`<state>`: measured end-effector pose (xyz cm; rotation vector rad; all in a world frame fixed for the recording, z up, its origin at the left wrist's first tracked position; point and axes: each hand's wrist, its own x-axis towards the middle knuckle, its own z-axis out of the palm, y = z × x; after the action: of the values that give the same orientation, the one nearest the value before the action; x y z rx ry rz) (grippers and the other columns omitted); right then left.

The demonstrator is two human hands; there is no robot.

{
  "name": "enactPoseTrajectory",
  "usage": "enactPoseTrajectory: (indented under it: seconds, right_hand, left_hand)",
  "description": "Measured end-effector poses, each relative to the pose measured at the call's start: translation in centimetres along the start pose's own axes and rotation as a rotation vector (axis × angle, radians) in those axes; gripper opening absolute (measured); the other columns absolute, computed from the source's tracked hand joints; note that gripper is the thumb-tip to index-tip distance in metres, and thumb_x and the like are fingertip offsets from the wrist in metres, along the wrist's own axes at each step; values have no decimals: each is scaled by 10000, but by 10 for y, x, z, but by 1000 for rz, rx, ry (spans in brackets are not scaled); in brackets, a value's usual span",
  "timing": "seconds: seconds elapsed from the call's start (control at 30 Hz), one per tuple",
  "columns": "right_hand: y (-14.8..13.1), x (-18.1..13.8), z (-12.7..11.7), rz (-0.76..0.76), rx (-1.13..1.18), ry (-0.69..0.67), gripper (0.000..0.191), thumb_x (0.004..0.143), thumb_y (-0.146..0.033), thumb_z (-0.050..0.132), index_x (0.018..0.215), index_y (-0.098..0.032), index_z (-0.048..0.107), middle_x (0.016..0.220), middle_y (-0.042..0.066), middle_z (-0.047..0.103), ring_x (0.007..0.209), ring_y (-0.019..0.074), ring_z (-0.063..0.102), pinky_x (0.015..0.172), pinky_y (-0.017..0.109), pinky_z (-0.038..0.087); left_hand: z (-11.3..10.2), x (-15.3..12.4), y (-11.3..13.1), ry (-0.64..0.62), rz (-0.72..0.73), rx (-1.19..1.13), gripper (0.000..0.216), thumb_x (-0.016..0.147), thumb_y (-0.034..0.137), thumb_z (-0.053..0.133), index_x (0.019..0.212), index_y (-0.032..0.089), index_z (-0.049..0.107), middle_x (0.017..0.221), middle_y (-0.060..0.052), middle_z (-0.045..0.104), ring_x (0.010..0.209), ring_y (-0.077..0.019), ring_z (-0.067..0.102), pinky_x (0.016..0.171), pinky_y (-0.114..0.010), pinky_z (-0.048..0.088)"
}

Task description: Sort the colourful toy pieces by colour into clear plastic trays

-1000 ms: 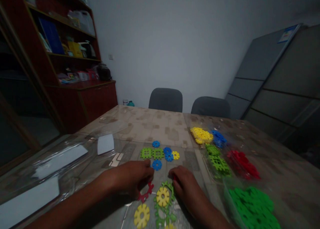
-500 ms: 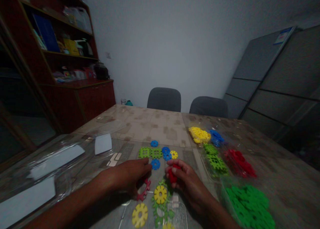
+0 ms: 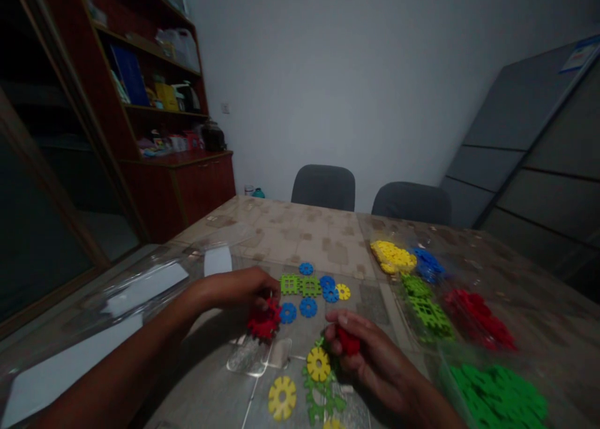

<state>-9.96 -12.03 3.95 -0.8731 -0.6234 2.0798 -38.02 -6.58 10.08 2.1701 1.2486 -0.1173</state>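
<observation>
My left hand (image 3: pixel 253 286) is closed over a red toothed plastic piece (image 3: pixel 263 321), left of the blue notched discs (image 3: pixel 308 307). My right hand (image 3: pixel 375 354) curls around one or more red pieces (image 3: pixel 347 340); the fingers hide how many. Near it lies a yellow notched disc (image 3: pixel 318 363), resting over light-green toothed pieces (image 3: pixel 322 396). Another yellow disc (image 3: pixel 282 398) is closer to me. Two light-green square lattice pieces (image 3: pixel 300 284) lie behind the hands, with more blue discs (image 3: pixel 328 287) and a small yellow disc (image 3: pixel 343 291) to their right.
At right stand clear containers of yellow pieces (image 3: pixel 392 256), blue pieces (image 3: pixel 427 264), light-green pieces (image 3: pixel 427 310), red pieces (image 3: pixel 480 316) and green pieces (image 3: pixel 499 394). Clear lids with white labels (image 3: pixel 145 289) lie at left. Two grey chairs (image 3: pixel 323 186) stand beyond the table.
The view has turned a little left. My left hand has carried a red toothed piece away from me, beside the blue discs; one blue disc there now shows. My right hand still holds red.
</observation>
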Motion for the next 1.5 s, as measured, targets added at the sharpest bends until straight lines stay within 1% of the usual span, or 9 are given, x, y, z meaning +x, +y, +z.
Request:
enactPoseTrajectory:
  seconds: [0.17,0.37,0.63,0.8,0.97,1.13,1.27,1.37,1.5]
  right_hand:
    - [0,0,1,-28,-15,39,505,619,-343,967,979,-115,696,767,61,729,620,112,659,470,140,453]
    - [0,0,2,-59,-65,73,592,570,-280,994,1036,-137,658,830,40,749,655,93,675,556,152,497]
    - [0,-2,1,-97,-150,52,600,609,-309,976,1085,-151,648,814,5,698,681,88,644,618,179,496]
    - [-30,-21,7,-213,-375,10,559,692,-383,916,1142,-175,657,938,24,679,810,127,647,670,213,493]
    - [-100,-62,-13,-533,-832,335,584,762,-526,791,1232,-218,630,1044,65,696,914,206,646,774,309,522]
    - [-167,-75,-94,-792,-1094,868,524,656,-463,688,1115,-212,658,923,83,701,812,262,651,732,391,529]
    - [-191,-64,-140,-781,-1077,976,328,593,-392,640,879,-229,643,821,84,695,839,311,664,782,461,531]
    - [-191,-65,-142,-799,-1062,1025,268,601,-377,608,829,-237,624,901,125,714,956,345,666,906,504,492]
    - [-154,-72,-100,-801,-1032,964,332,694,-451,618,942,-238,677,988,110,731,933,305,678,879,449,509]
  left_hand:
    - [6,5,-15,48,-152,86,302,651,172,781,938,213,696,887,0,728,817,-233,671,641,-260,458]
    - [22,6,15,59,-289,306,760,515,345,941,1204,219,645,1193,-113,683,1012,-347,681,817,-390,531]
    - [31,12,17,56,-246,347,690,593,239,842,1236,191,598,1243,-143,635,1087,-361,657,874,-413,550]
    - [29,13,5,62,-254,241,694,582,174,853,1229,203,606,1265,-116,618,1107,-333,646,901,-384,542]
    - [25,13,5,82,-256,197,669,591,126,840,1219,229,635,1269,-81,615,1139,-305,634,959,-359,515]
    - [21,10,15,115,-227,205,648,622,129,814,1236,229,631,1251,-97,615,1112,-303,637,921,-372,520]
    - [26,13,14,132,-166,208,656,613,151,815,1236,236,627,1254,-104,601,1115,-311,620,940,-389,501]
    - [29,14,15,125,-122,171,652,630,173,808,1250,225,614,1282,-104,583,1141,-313,599,974,-397,482]
    - [31,10,27,142,-51,113,643,664,158,788,1265,235,572,1325,-89,562,1188,-303,567,995,-402,461]
